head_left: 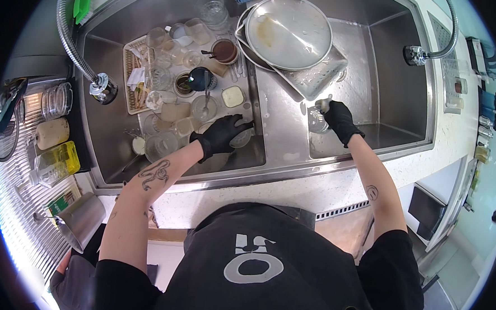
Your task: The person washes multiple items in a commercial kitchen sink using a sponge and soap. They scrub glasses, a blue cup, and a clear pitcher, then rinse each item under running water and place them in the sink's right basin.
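My left hand [221, 135], in a black glove, is over the near right part of the left basin with its fingers spread. Beneath its fingers is a clear cup [240, 139]; I cannot tell whether they touch. My right hand [342, 123], also gloved in black, is closed at the left side of the right basin. A small pale thing [322, 105] shows at its fingertips, too small to name. Just beside that hand is a clear glass [317, 122]. Clear cups, a white square container [233, 96] and a bowl of brown liquid [225, 51] crowd the left basin.
A big round metal lid [289, 32] rests on a perforated tray [314, 74] between the basins. A beige basket [131, 76] holds small items at left. Hose faucets [103, 87] [415, 55] flank the sink. A green brush [83, 6] stands at the back left.
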Demonstrator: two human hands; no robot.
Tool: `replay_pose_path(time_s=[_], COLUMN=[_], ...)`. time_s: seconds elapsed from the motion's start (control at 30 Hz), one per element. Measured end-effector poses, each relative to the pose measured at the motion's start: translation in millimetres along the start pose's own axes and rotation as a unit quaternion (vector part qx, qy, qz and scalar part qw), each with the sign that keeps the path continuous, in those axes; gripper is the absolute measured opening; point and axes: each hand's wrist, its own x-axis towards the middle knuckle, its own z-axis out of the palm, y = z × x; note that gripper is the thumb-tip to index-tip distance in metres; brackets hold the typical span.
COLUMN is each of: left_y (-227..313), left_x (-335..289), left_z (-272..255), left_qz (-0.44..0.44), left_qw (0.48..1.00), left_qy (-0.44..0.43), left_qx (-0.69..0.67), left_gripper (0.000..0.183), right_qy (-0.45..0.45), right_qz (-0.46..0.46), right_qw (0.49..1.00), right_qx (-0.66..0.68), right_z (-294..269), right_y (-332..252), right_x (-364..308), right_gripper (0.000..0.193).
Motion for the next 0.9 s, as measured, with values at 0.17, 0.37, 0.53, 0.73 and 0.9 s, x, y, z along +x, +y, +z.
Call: replay_pose_path(time_s=[0.17, 0.37, 0.53, 0.73, 0.9], left_y=[15.9, 46.7, 66.9, 76.4, 79.2], left_x=[-17.0, -48.1, -55.9, -55.2, -64.9], left_z=[-20.1, -59.3, -58.0, -58.9, -63.6], left_qz=[-0.056, -0.129, -0.093, -0.112, -0.053], left_qw=[0.967, 0.788, 0.427, 0.238, 0.235], left_qy=[0.113, 0.181, 0.272, 0.218, 0.153], left_qx=[-0.221, -0.574, -0.857, -0.940, -0.958], left_gripper=[0.093, 0.090, 0.059, 0.075, 0.069], right_qy=[-0.043, -0.078, -0.140, -0.010, 0.131], right_qz=[-0.044, -0.044, -0.077, 0.048, -0.055], right_qw=[0.996, 0.995, 0.987, 0.975, 0.852], right_qx=[-0.058, -0.051, -0.019, 0.217, 0.503], right_z=[13.3, 21.2, 10.0, -31.7, -97.3], right_y=[-4.3, -11.9, -17.5, -4.3, -52.8], right_x=[9.9, 10.2, 13.0, -18.8, -88.4], right_gripper=[0.031, 0.029, 0.022, 0.025, 0.034])
